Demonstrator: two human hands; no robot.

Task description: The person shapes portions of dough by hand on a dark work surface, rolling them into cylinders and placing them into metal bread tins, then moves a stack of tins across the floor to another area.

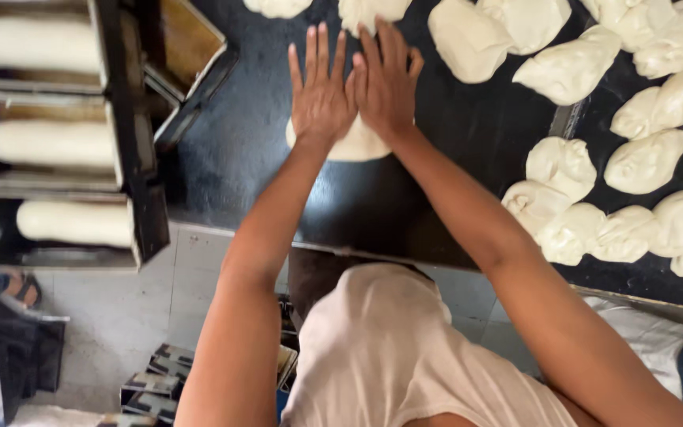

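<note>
Both my hands lie flat, side by side, on one pale piece of dough [355, 146] on the dark worktable [239, 134]. My left hand [322, 91] has its fingers spread and pressed down on the dough's left part. My right hand [386, 79] presses its right part, fingers straight. Only the dough's near edge shows below my palms; the rest is hidden under my hands.
Several rough dough lumps [642, 158] crowd the table's right side and far edge. At left, dark loaf tins [57, 142] each hold a long rolled dough log. An open tin [187, 47] stands beside them. Below are the tiled floor [128, 316] and stacked tins [156, 387].
</note>
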